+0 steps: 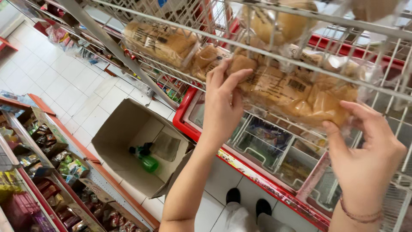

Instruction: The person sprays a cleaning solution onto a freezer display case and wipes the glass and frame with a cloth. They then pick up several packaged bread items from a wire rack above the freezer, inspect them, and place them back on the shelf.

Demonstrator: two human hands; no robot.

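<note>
- The left hand [221, 105] and the right hand [365, 150] both hold one big see-through plastic bag of golden bread rolls [296, 92].
- The bread bag sits on the white wire rack shelf [274, 56], right above the red freezer chest with the glass lid [257, 148].
- The left grip is curled shut on the near end of the bag, with the thumb on top.
- The right grip is pinched shut on the far end, fingers under and thumb pressing the side.
- The bag could slip. The plastic looks smooth and the rolls look soft, so a loose hold may let it drop onto the freezer lid.
- A tight squeeze could squash the rolls flat.
- The thin plastic could snag on the rack wires and tear.
- Other bread bags [161, 41] lie close beside it on the rack, so a bump may push one off.
- The freezer holds frozen food packs in wire baskets under the glass.
- An open brown cardboard box [128, 129] stands on the white tile floor, left of the freezer. Inside lie a green spray bottle [146, 160] and a grey cloth [166, 146].
- Low red shelves [68, 172], further left of the freezer, hold many small snack packs.
</note>
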